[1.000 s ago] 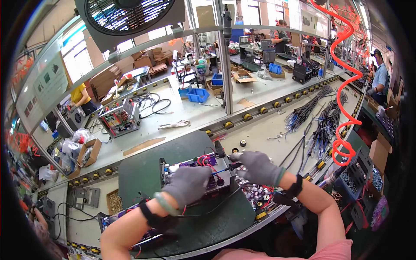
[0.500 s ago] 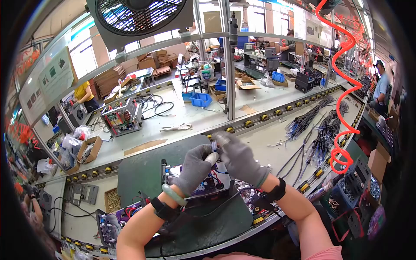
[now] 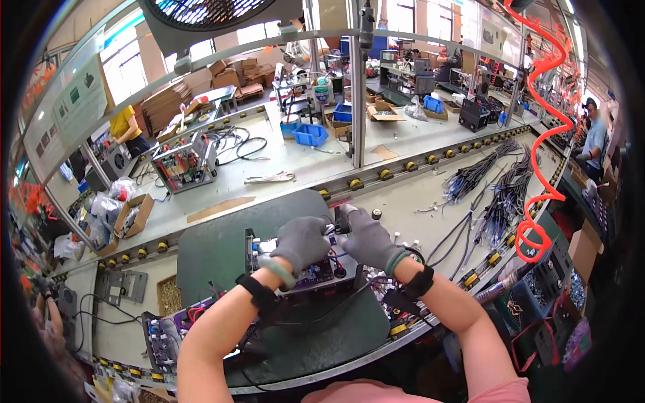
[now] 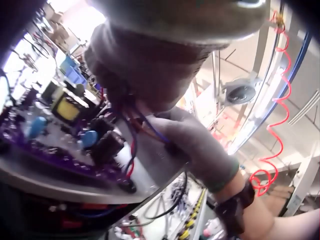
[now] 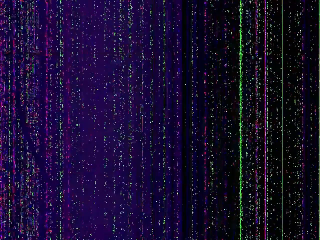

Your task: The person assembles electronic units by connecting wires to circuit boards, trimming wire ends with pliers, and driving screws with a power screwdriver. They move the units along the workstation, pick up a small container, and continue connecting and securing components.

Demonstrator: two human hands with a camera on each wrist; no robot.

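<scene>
Both hands wear grey gloves and meet at the far end of a unit with a purple circuit board point(image 3: 316, 273), on a dark green mat point(image 3: 222, 248). The left hand point(image 3: 304, 240) curls over several thin wires point(image 4: 131, 131); its fingertips are hidden. Close beside it, the right hand point(image 3: 368, 238) pinches a small black part point(image 3: 341, 219) at the panel edge. In the left wrist view, the board point(image 4: 65, 159) carries blue discs and a yellow component, and the right hand point(image 4: 197, 145) is against the metal panel point(image 4: 154, 162). The right wrist view shows only coloured noise.
Black cable bundles point(image 3: 504, 201) lie on the right. A second purple-board unit point(image 3: 161, 339) is at the near left. Beyond the roller rail point(image 3: 386, 176) are blue bins point(image 3: 310, 135) and an open-sided machine point(image 3: 183, 163). A red coiled hose point(image 3: 535, 154) hangs at the right.
The right hand swung across to the left hand and then lowered to the panel's far edge. The left hand has moved up and right from over the board, closer to the right hand.
</scene>
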